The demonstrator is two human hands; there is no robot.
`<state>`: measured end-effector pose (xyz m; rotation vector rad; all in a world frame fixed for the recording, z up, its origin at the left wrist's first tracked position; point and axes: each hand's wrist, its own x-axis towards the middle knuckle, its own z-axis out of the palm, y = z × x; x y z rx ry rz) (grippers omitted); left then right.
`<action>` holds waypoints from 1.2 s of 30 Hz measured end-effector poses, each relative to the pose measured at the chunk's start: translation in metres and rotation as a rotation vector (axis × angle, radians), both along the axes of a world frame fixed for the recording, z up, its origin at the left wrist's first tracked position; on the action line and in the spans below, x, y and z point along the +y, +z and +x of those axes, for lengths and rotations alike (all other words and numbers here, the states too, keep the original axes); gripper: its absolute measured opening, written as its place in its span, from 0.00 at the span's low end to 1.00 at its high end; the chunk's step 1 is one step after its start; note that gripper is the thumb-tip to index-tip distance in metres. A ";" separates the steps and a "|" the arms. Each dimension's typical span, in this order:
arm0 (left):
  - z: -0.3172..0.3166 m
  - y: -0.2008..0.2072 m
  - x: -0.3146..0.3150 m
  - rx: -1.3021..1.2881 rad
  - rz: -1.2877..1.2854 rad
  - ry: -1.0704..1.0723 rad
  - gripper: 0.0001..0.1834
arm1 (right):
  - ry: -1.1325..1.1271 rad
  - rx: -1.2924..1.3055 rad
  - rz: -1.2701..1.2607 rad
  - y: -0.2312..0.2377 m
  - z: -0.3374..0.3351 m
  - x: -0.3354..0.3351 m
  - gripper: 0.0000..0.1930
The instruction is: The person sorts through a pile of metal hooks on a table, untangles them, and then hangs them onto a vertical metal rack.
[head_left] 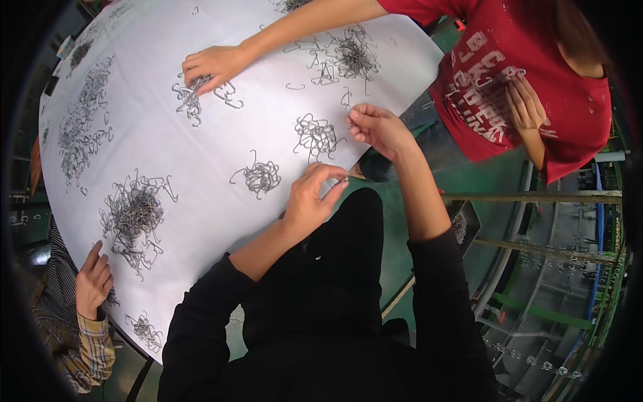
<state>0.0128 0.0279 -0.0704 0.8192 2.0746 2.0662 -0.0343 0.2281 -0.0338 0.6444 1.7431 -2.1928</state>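
My right hand (380,131) pinches a thin bent wire hook (346,98) between thumb and fingertips; its curved end sticks up past the fingers. Closer to my lap, my left hand (312,195) is closed in a pinch at the table's edge, and a small shiny bit shows at its fingertips, too small to name. Just beyond my hands lies a loose pile of wire hooks (316,136). A smaller pile of hooks (262,177) rests to the left of it on the white tabletop (221,151).
Across the table, a co-worker in a red shirt (479,80) reaches one hand (214,67) onto some hooks. At lower left is another person's hand (95,281) beside a big hook pile (136,213). Metal racks (556,268) stand at right, near a dark bin (467,224).
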 end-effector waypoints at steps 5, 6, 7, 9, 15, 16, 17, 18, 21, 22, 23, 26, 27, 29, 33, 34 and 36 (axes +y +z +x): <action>0.003 0.001 -0.006 -0.059 0.003 0.054 0.15 | -0.106 0.021 0.047 0.038 0.070 -0.044 0.06; 0.002 -0.001 -0.005 -0.052 0.014 0.052 0.17 | -0.126 0.025 0.064 0.039 0.081 -0.047 0.07; 0.002 -0.001 -0.004 -0.032 0.015 0.051 0.17 | -0.157 0.035 0.064 0.037 0.089 -0.050 0.06; 0.002 0.000 -0.004 0.007 0.017 0.055 0.18 | -0.212 0.056 0.062 0.031 0.100 -0.060 0.06; 0.003 0.001 -0.004 -0.024 0.018 0.045 0.18 | -0.351 0.055 0.134 0.027 0.099 -0.073 0.06; 0.003 0.001 -0.004 -0.013 0.017 0.050 0.18 | -0.367 0.056 0.144 0.026 0.098 -0.075 0.06; 0.003 0.002 -0.004 -0.002 0.015 0.058 0.19 | -0.391 0.087 0.137 0.025 0.098 -0.076 0.06; 0.004 0.002 -0.004 0.009 0.013 0.067 0.19 | -0.413 0.119 0.129 0.023 0.099 -0.078 0.05; 0.002 0.003 -0.007 0.042 0.001 0.081 0.21 | -0.469 0.263 0.119 0.013 0.102 -0.086 0.05; -0.001 0.008 -0.010 0.128 0.018 0.057 0.23 | -0.509 0.270 0.126 0.012 0.105 -0.088 0.06; -0.005 0.014 -0.014 0.190 0.026 0.045 0.24 | -0.504 0.322 0.101 0.010 0.108 -0.086 0.06; -0.034 0.022 -0.037 0.309 -0.137 0.213 0.18 | -0.499 0.391 0.141 0.014 0.112 -0.087 0.05; -0.057 0.016 -0.049 0.398 -0.248 0.300 0.15 | -0.493 0.412 0.155 0.014 0.114 -0.085 0.05; -0.098 0.005 -0.078 0.402 -0.451 0.442 0.12 | -0.482 0.411 0.143 0.015 0.116 -0.083 0.05; -0.149 -0.008 -0.117 0.369 -0.683 0.590 0.12 | -0.461 0.413 0.117 0.016 0.117 -0.079 0.06; -0.156 -0.009 -0.119 0.353 -0.727 0.602 0.12 | -0.456 0.411 0.115 0.017 0.118 -0.078 0.06; -0.166 -0.012 -0.120 0.467 -0.755 0.567 0.11 | -0.446 0.417 0.117 0.017 0.119 -0.077 0.05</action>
